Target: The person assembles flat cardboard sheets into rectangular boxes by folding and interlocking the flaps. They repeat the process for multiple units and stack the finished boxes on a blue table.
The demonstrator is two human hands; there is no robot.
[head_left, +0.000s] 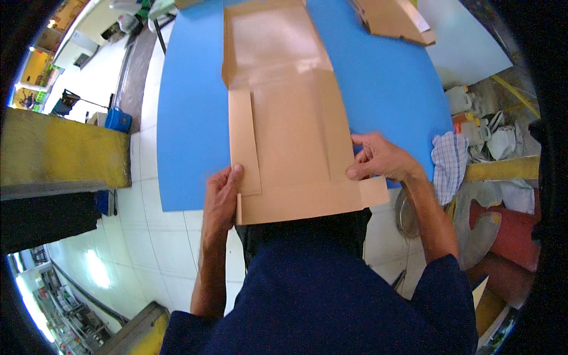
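Cardboard blank [290,130], one long brown sheet creased into two main panels, lies along the blue desk [192,136], its near end jutting past the front edge toward the person. Two narrow side flaps are folded inward on the nearer panel: a left flap [244,142] and a right flap [338,139], both straight-edged strips. One small tab [374,190] sticks out flat at the near right corner. The board is smooth, with a pale sheen on the farther panel.

Two bare hands are at it. The left hand [222,198] is closed on the left edge, thumb on top of the left flap and fingers curled at the side. The right hand [381,157] is partly closed, thumb and bent fingers gripping the right edge near the tab.

One more folded cardboard piece [396,21], angular, lies at the far right of the desk. One checked cloth [449,163], soft and crumpled, hangs beside the desk's right edge. Two translucent plastic containers [458,100] stand beyond it.
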